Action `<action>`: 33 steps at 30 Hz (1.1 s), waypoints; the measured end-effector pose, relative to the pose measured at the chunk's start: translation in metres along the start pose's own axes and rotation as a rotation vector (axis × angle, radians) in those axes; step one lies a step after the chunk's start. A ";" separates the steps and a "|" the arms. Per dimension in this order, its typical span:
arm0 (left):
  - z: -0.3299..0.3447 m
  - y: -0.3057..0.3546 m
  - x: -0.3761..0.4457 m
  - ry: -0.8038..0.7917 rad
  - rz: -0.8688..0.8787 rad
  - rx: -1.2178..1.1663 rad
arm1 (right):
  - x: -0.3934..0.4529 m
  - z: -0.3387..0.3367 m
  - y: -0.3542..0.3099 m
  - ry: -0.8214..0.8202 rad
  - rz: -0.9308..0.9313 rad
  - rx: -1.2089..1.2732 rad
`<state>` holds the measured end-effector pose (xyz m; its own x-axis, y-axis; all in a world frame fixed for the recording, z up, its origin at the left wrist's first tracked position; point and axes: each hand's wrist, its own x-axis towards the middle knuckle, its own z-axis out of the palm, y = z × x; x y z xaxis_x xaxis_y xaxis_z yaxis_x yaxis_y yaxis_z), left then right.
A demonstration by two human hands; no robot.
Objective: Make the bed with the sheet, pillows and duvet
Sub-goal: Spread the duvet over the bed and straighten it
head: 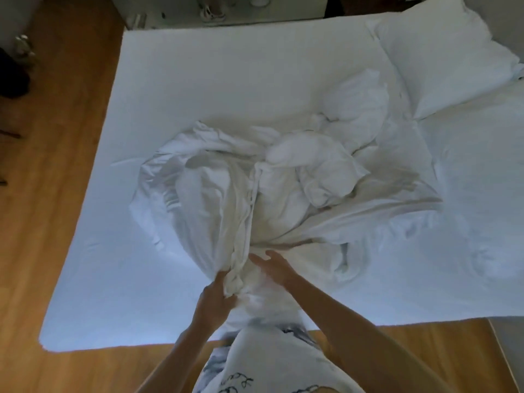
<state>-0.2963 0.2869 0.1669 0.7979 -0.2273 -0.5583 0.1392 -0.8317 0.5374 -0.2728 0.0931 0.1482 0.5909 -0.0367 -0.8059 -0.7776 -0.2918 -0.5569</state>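
Both your arms reach forward over the near edge of the bed (pixel 93 279). Your left hand (pixel 214 300) grips a bunched fold of the duvet (pixel 255 194), which lies crumpled mid-mattress; your right hand (pixel 273 265) rests on it, fingers straight. No readable writing. A pillow (pixel 442 61) sits at the far right corner; wood floor (pixel 56 137) surrounds.

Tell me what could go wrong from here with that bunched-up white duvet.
The crumpled white duvet is twisted in a heap; pulled with only the left hand gripping it, it may stay knotted. The right hand is open and holds nothing. Dragging the heap could also wrinkle the fitted white sheet or shift the white pillow.
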 end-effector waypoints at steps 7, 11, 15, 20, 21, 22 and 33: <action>-0.002 -0.023 -0.079 -0.006 0.177 -0.068 | -0.036 0.107 -0.036 -0.007 -0.126 0.442; -0.023 -0.079 -0.116 -0.079 0.225 0.017 | -0.050 0.160 -0.029 0.110 -0.242 0.401; -0.081 -0.156 -0.150 0.075 0.125 -0.254 | -0.079 0.206 -0.014 0.145 -0.319 -0.146; -0.112 -0.161 -0.133 0.131 0.137 -0.032 | -0.142 0.248 0.048 0.129 -0.355 -0.817; -0.102 -0.146 -0.127 0.057 0.159 0.047 | -0.152 0.253 0.055 0.103 -0.341 -0.904; -0.087 -0.131 -0.122 -0.024 0.162 0.150 | -0.159 0.257 0.061 0.077 -0.326 -0.968; -0.047 -0.129 -0.069 -0.090 0.110 0.705 | -0.161 0.258 0.102 0.087 -0.452 -0.880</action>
<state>-0.3416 0.4337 0.1659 0.7299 -0.3439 -0.5907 -0.3749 -0.9240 0.0746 -0.5025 0.3154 0.1691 0.8338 0.1935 -0.5170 -0.0590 -0.8999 -0.4320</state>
